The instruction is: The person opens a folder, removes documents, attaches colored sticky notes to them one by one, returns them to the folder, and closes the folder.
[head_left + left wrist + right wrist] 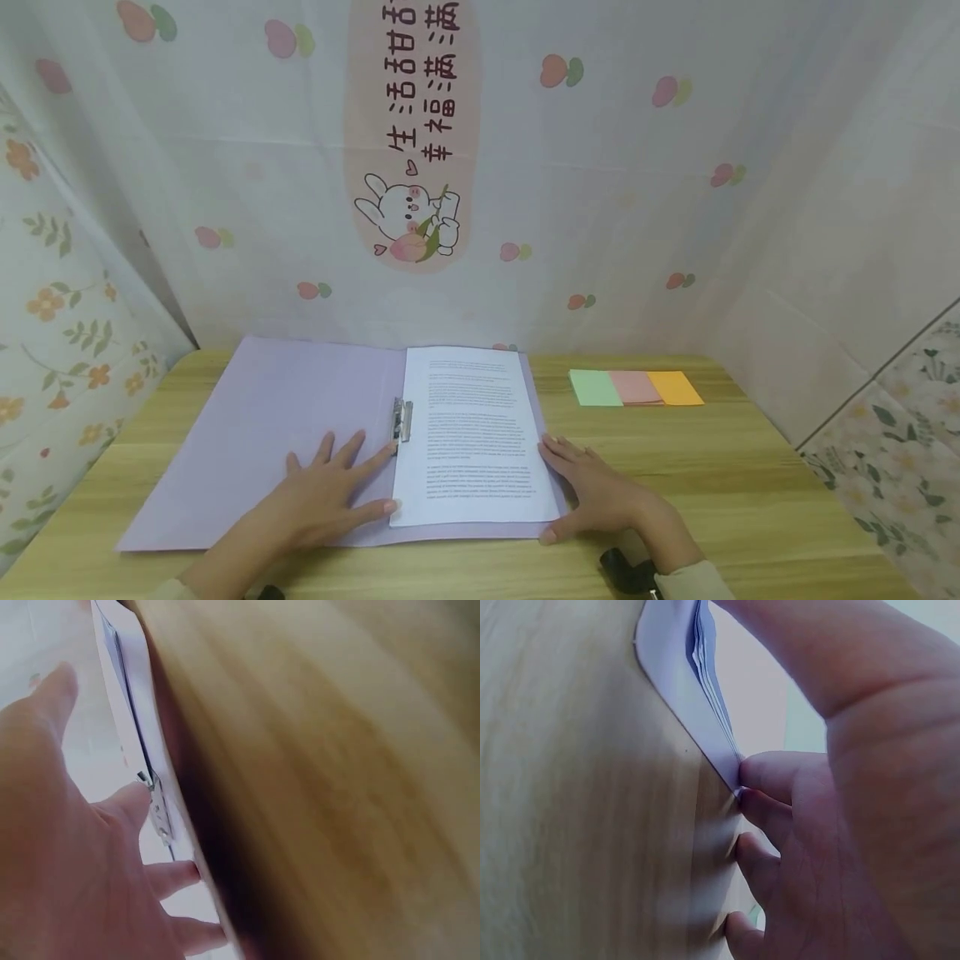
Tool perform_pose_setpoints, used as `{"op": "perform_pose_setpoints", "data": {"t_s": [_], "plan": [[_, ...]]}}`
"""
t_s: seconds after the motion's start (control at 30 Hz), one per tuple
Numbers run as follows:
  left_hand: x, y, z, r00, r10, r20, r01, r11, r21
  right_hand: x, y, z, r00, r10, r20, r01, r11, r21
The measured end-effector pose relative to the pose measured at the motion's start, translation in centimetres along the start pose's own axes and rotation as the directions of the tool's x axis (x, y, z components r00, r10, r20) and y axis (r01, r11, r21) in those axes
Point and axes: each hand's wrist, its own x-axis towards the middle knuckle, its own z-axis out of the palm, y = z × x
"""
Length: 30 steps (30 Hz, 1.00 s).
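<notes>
A purple folder (pixel 285 417) lies spread flat on the table, with a stack of printed paper (pixel 476 433) on its right side. At the fold, a metal clip (pixel 402 421) sits by the paper's left edge. My left hand (pixel 322 492) rests with fingers spread on the folder, its index fingertip by the clip and its thumb at the paper's lower left edge. On the other side, my right hand (pixel 600 492) touches the right edge of the paper and folder with its fingertips. The right wrist view shows the paper's layered edge (pixel 716 701) against those fingers.
Green (pixel 596 388), pink (pixel 636 387) and orange sticky notes (pixel 677 388) lie in a row at the back right of the wooden table (pixel 735 483). A patterned curtain (pixel 600 183) hangs behind. Near the right wrist is a black object (pixel 626 572).
</notes>
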Motion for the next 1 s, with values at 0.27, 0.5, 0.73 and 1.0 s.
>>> {"op": "perform_pose_setpoints", "data": {"t_s": [0.27, 0.5, 0.73, 1.0], "plan": [[0.4, 0.7, -0.2, 1.0, -0.001, -0.005, 0.002, 0.997, 0.082, -0.2, -0.1, -0.1, 1.0, 0.008, 0.002, -0.008, 1.0, 0.012], [0.3, 0.9, -0.1, 1.0, 0.011, -0.013, -0.01, 0.995, 0.101, -0.4, -0.1, -0.3, 1.0, -0.019, -0.002, 0.019, 1.0, 0.011], [0.2, 1.0, -0.1, 0.999, 0.042, -0.03, -0.041, 0.998, 0.043, -0.3, -0.6, -0.3, 1.0, -0.018, -0.005, 0.018, 1.0, 0.01], [0.3, 0.4, -0.7, 0.999, 0.045, -0.018, -0.047, 0.99, -0.131, -0.4, -0.4, -0.2, 1.0, -0.011, 0.0, 0.011, 1.0, 0.015]]}}
